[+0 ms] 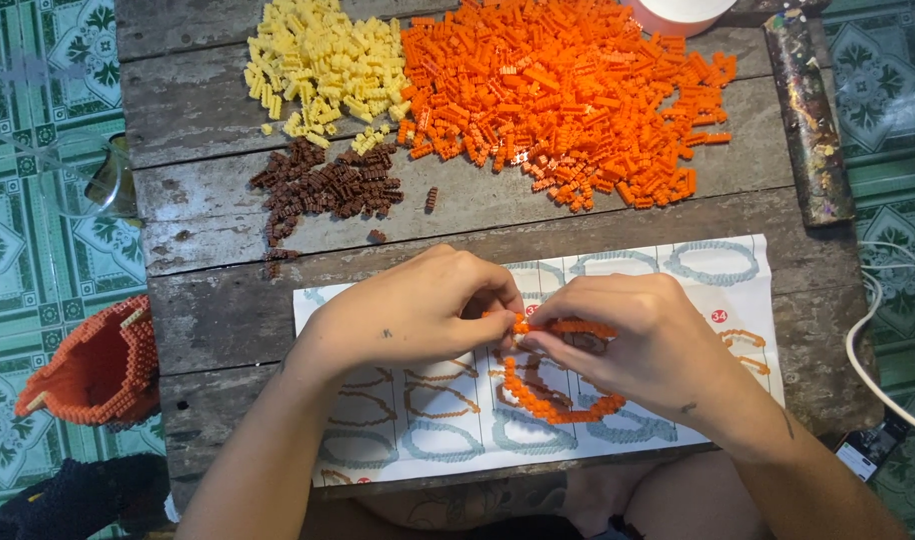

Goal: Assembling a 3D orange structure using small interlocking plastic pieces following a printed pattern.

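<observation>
Two bare hands meeting over a weathered plank table (208,300), above a white instruction sheet (738,300) printed with ring-shaped diagrams and lying along the table's near edge. Largest on the boards, a broad heap of orange bricks (578,90) spread across the far right part of the table, touching a smaller heap of pale yellow bricks (323,60) at the far left. Nearer than the yellow heap, toward the left edge, a still smaller scatter of dark brown bricks (323,185), with a few strays lying apart from it. Along the right edge, a long paint-spattered bar (810,120) lying lengthwise. Off the table's left edge, a partly built orange brick shell (98,365) on the patterned green floor tiles (38,230); past the right edge, a white cable (863,350) curving down.

Left hand (413,310) curled, thumb and fingertips pinched shut on the top of an orange brick ring (548,400). Right hand (643,340) likewise curled, fingers closed on the same ring just beside the left fingertips, the two hands touching at the pinch. Ring held over the middle of the sheet near the table's near edge, its lower arc showing below the hands against the printed diagrams, its upper part largely hidden by the fingers
</observation>
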